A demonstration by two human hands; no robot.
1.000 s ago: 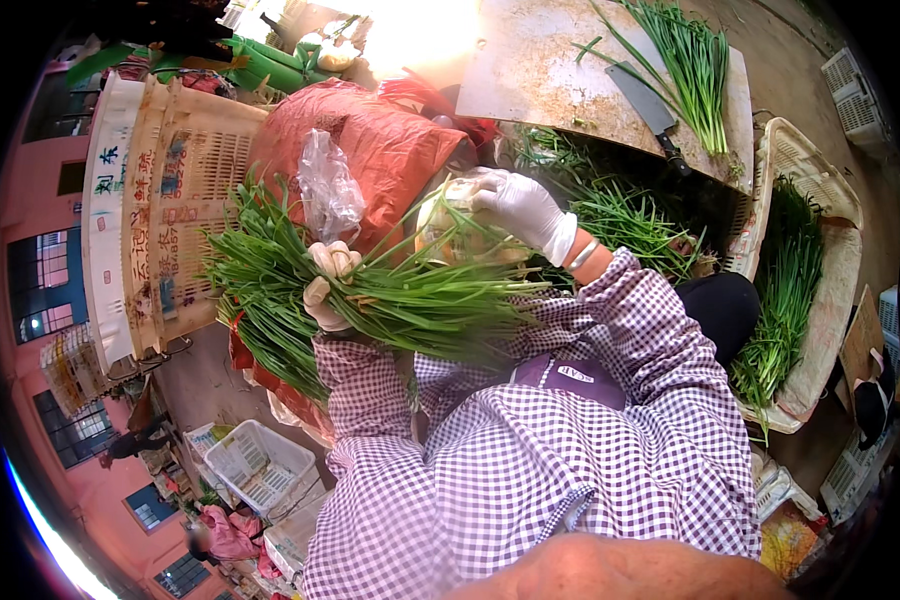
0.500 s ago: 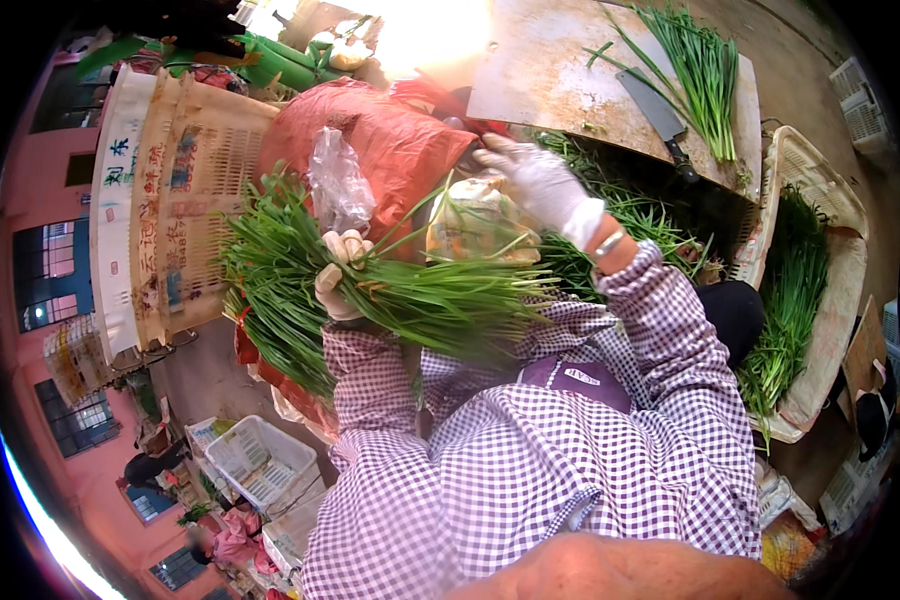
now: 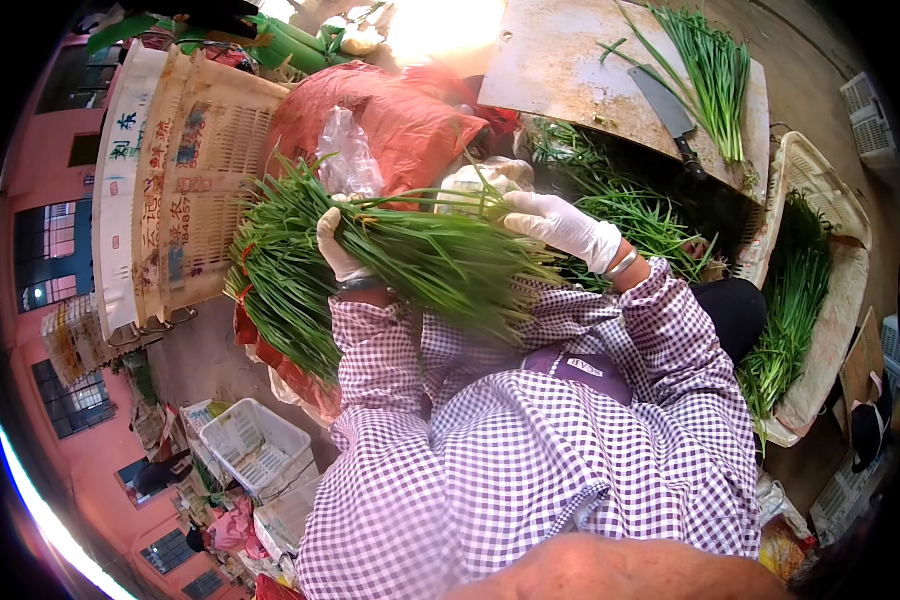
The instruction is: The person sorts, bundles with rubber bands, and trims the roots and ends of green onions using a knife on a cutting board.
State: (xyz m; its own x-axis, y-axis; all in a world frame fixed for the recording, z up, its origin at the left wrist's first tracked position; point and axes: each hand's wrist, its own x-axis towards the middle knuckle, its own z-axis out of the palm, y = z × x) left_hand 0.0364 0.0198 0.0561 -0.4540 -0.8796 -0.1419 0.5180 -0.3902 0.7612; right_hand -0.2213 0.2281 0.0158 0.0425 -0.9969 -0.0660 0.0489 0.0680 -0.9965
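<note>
A thick bunch of green garlic chives [image 3: 430, 255] lies across my lap, its right-hand ends slightly smeared by motion. My left hand [image 3: 342, 245], in a pale glove, is wrapped round the bunch. Gloved as well, my right hand [image 3: 565, 225] has its fingers pressed together at the far right side of the bunch, pinching a few long leaves. More chives [image 3: 282, 270] spread out to the left, with a bit of red tie showing. Just beyond the hands lie a crumpled red sack [image 3: 375, 125] and a clear plastic bag [image 3: 347, 155].
At the far right a board [image 3: 560, 65] carries a cleaver [image 3: 662, 100] and chives [image 3: 708, 80]. A long crate [image 3: 835, 180] of chives stands right of me. Stacked crates [image 3: 210, 170] stand at left, with a white basket [image 3: 255, 450] lower down. Loose greens [image 3: 630, 205] lie under the board.
My right hand has come down and nearer, from beside the red sack to the edge of the chives. My left hand still grips the bunch, which now sits higher and more spread.
</note>
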